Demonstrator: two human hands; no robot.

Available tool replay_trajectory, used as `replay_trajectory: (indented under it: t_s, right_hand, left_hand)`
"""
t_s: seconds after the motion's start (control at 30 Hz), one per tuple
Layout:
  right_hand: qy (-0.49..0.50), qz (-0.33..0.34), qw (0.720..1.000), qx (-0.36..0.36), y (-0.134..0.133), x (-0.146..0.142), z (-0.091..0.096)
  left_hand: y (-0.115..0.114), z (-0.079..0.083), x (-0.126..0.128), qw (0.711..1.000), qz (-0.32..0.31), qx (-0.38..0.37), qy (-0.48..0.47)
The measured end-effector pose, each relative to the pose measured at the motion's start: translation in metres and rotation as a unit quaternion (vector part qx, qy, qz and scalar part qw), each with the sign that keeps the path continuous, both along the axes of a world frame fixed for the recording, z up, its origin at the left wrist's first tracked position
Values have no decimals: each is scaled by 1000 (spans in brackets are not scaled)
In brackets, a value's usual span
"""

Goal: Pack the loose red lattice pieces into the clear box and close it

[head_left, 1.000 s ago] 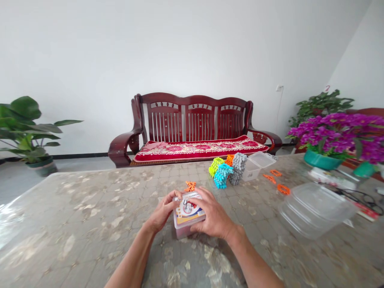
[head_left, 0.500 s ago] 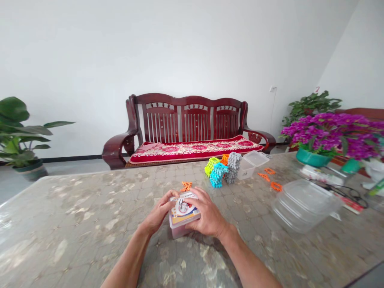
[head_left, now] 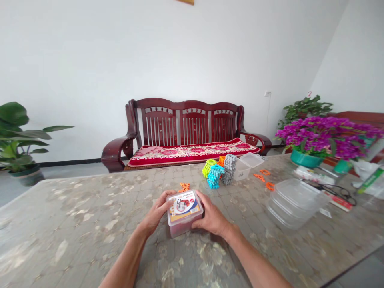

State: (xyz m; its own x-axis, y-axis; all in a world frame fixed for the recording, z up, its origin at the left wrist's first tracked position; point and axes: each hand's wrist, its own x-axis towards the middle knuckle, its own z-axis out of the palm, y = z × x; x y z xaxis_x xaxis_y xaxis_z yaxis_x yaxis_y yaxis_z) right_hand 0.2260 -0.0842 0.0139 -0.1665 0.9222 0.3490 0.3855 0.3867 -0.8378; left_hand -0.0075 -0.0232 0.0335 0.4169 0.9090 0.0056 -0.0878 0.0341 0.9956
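Note:
Both my hands hold a small clear plastic box [head_left: 183,214] with a printed label and a handwritten 4 on its lid. My left hand [head_left: 156,213] grips its left side, and my right hand [head_left: 211,219] grips its right side. The box rests on or just above the marble-patterned tabletop [head_left: 90,224]. Its contents show only as a dark reddish mass through the wall. A small heap of orange plastic pieces [head_left: 185,187] lies just beyond the box.
Stacks of interlocking cyan [head_left: 214,176], lime, orange and grey blocks [head_left: 229,169] stand beyond, beside an open clear box [head_left: 241,170]. Orange pieces [head_left: 260,177], a large clear container [head_left: 292,203], glasses [head_left: 339,191] and potted purple flowers [head_left: 325,138] lie right. A wooden bench [head_left: 186,132] stands behind.
My right hand has slid from the top of the lid to the box's right side, leaving the label uncovered. The view has tilted and shifted slightly, and the box sits in much the same place.

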Motion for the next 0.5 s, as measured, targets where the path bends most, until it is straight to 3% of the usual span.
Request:
replay_trajectory:
  t_s: [0.13, 0.33, 0.5]
  right_hand:
    - [34, -12, 998, -41, -4, 6, -13]
    - [44, -42, 998, -26, -5, 5, -21]
    - [136, -71, 988, -11, 1, 9, -27]
  left_hand:
    - [-2, 3, -8, 999, -10, -6, 29]
    - [-6, 4, -23, 986, -162, 11, 48]
    - [-5, -13, -15, 978, -145, 70, 133]
